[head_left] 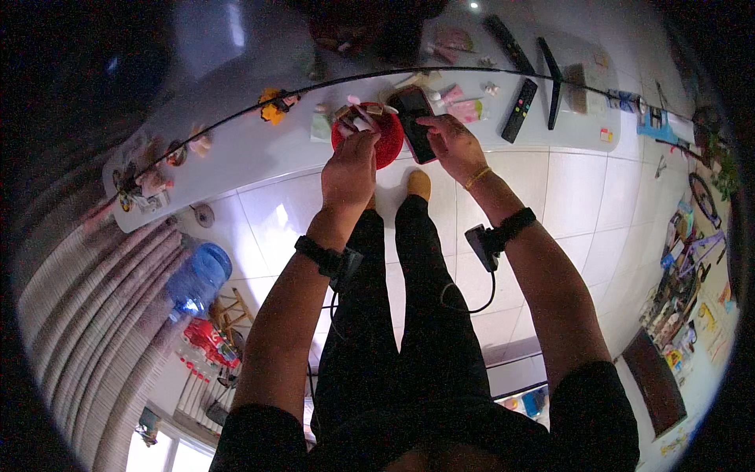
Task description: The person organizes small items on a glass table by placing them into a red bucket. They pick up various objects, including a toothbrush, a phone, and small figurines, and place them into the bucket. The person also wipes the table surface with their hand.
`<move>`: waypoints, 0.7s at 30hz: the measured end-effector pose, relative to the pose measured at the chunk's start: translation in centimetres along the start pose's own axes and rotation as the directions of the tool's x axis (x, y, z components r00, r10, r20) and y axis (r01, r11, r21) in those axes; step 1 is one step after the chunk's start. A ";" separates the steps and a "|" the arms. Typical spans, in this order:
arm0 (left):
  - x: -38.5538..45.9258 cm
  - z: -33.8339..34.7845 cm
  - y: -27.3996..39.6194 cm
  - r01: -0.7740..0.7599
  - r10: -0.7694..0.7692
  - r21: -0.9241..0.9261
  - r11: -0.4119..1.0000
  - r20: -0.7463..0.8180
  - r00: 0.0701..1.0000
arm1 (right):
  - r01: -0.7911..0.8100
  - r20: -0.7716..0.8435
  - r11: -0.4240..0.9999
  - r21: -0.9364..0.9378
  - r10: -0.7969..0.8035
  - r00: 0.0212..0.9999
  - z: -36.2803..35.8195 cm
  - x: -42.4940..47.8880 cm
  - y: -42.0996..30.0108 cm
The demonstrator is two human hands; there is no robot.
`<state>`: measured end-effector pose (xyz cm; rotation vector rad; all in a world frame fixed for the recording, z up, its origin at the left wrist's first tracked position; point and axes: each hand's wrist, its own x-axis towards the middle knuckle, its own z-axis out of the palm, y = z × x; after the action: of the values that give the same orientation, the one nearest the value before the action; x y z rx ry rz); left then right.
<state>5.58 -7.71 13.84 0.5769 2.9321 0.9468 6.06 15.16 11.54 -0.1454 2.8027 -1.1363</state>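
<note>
My left hand (351,168) reaches to the near rim of a red round dish (391,138), its fingertips pinched together. A small white item (362,124) shows just beyond the fingertips among small pieces in the dish; whether I grip it is unclear. Right of the dish, a dark smartphone (416,133) lies at the edge of a white cabinet top (271,150). My right hand (454,140) is over the phone's right side, index finger extended onto its screen. Each forearm wears a black strap with a small cabled device.
A black remote control (519,111) and a stand foot (554,103) lie right of my hands. A glossy television screen (259,53) rises behind, reflecting the cabinet top. Pink packets (466,110) and a yellow figurine (272,112) stand nearby. A blue water jug (200,277) is on the left floor.
</note>
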 end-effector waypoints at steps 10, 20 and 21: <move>0.4 0.8 1.2 -0.097 0.091 -0.046 0.994 -0.123 0.988 | -0.049 0.099 0.958 -0.281 0.080 0.992 0.5 2.0 8.8; -1.2 1.5 3.2 0.000 -0.006 -0.065 0.998 -0.095 0.995 | -0.059 0.048 0.791 -0.608 0.110 0.993 1.6 5.2 11.2; -1.4 1.6 3.2 0.003 -0.008 -0.058 0.998 -0.087 0.996 | -0.072 0.062 0.772 -0.631 0.143 0.988 1.5 5.5 10.8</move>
<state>8.19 -4.90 14.26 0.5388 2.9678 1.0798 0.36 21.12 2.52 -0.0912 2.9217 -0.1149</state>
